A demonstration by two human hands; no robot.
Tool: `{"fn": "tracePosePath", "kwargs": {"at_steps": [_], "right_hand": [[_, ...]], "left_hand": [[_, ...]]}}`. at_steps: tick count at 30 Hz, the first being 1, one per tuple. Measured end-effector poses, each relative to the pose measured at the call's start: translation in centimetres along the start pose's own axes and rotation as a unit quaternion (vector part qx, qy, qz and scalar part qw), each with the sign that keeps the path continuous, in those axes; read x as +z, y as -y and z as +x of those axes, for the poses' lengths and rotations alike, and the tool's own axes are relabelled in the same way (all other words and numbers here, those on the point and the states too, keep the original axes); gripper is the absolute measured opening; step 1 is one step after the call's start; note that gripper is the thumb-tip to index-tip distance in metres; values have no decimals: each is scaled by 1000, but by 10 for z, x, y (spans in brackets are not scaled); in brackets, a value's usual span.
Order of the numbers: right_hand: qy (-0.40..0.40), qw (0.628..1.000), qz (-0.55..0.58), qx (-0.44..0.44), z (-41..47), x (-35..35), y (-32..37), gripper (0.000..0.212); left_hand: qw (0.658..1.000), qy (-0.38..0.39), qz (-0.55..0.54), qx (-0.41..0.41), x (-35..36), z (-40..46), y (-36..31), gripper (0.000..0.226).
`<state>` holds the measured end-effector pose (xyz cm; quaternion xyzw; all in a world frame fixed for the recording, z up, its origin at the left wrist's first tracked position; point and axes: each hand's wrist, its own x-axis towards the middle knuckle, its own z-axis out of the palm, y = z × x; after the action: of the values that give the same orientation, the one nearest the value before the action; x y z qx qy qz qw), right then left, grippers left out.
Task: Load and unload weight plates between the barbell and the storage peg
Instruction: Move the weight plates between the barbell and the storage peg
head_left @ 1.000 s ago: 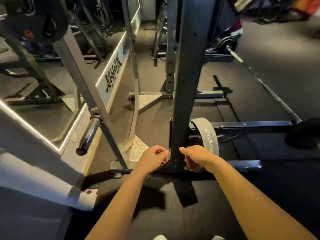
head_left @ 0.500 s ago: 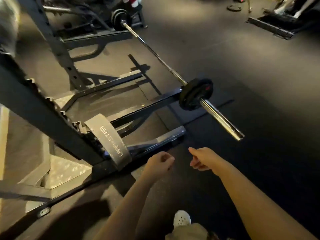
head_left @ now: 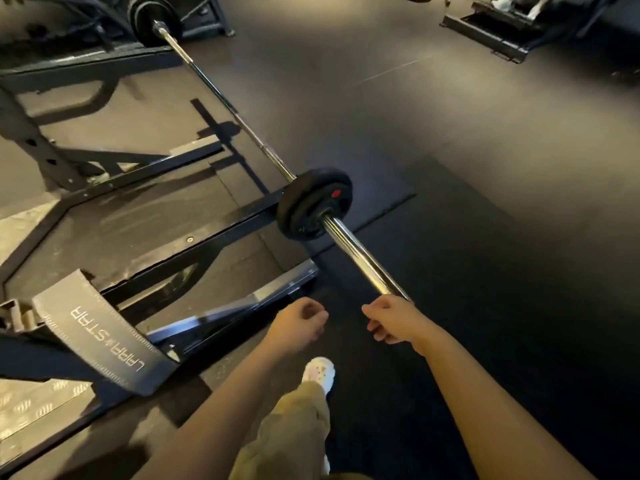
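Looking down from the head camera, we saw the barbell (head_left: 242, 128) lying on the dark floor (head_left: 485, 237), running from the far upper left toward us. Near plate (head_left: 313, 204): black, with a small red mark, seated on the near sleeve (head_left: 363, 259), inboard, against the collar. The chrome sleeve outboard of the plate was bare up to its end. Far plates (head_left: 152, 17): black, on the far end of the bar, beside the rack base.

Right hand (head_left: 391, 322): held out just at the end of the sleeve, knuckles up, fingers curled loosely under. We saw nothing between the fingers; whether the hand touched the sleeve end, we could not tell, since the hand covered the tip. We logged it as relaxed and holding nothing.

Left hand (head_left: 299, 323): held out beside the right, apart from it, well short of the plate. Fingers curled into a loose fist with nothing in it, clear of the bar.

Rack (head_left: 45, 154): black steel frame at left, its floor rails running toward the near plate. A grey belt (head_left: 100, 336) printed "LARA STAR" leaned against the rack's near rail at lower left. We noted a patterned metal footplate (head_left: 31, 410) at the lower left corner.

Below the hands: a khaki trouser leg (head_left: 294, 431) and a white shoe (head_left: 320, 372) on the floor. Other dark equipment (head_left: 512, 26) stood at upper right, too dim to identify. No storage peg was identifiable in this view.
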<state>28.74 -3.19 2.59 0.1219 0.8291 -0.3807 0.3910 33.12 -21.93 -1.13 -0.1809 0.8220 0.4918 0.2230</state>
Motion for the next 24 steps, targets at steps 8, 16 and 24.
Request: {"fn": "tracePosePath", "kwargs": {"at_steps": [8, 16, 24], "right_hand": [[-48, 990, -129, 10, 102, -100, 52, 37], [-16, 957, -289, -37, 184, -140, 117, 60], [22, 916, -337, -216, 245, -118, 169, 67]], "left_hand": [[995, -90, -38, -37, -18, 145, -49, 49], [980, -188, 8, -59, -39, 236, -78, 66], [975, -218, 14, -48, -26, 238, -71, 69]]}}
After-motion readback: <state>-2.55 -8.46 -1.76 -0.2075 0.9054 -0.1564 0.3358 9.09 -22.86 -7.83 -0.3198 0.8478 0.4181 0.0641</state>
